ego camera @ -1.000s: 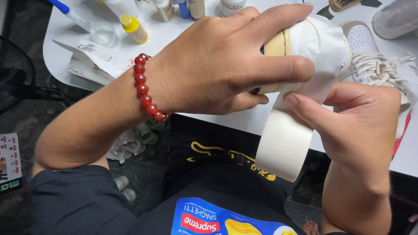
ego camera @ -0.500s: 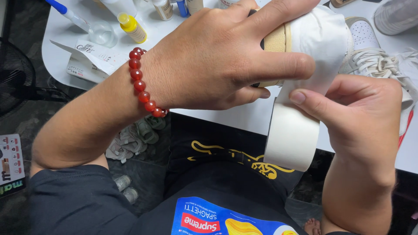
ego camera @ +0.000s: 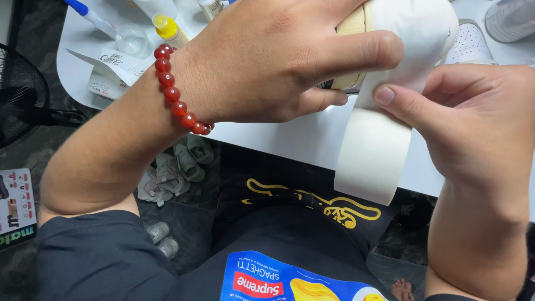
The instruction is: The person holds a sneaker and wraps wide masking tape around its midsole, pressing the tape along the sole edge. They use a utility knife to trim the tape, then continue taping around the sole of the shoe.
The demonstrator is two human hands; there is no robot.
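- Now the left hand (ego camera: 278, 61) is closed over a shoe (ego camera: 356, 33), with its fingers (ego camera: 356, 50) curled across the pale tape on it.
- At the right, the right hand (ego camera: 473, 122) pinches a roll of wide tape (ego camera: 373, 150) between thumb and fingers; the roll hangs over the near edge of the white worktop (ego camera: 290, 136).
- A red bead bracelet (ego camera: 175, 92) sits on the left wrist.
- Far left on the worktop stand a yellow-capped bottle (ego camera: 167, 29) and a small clear cup (ego camera: 131, 40).
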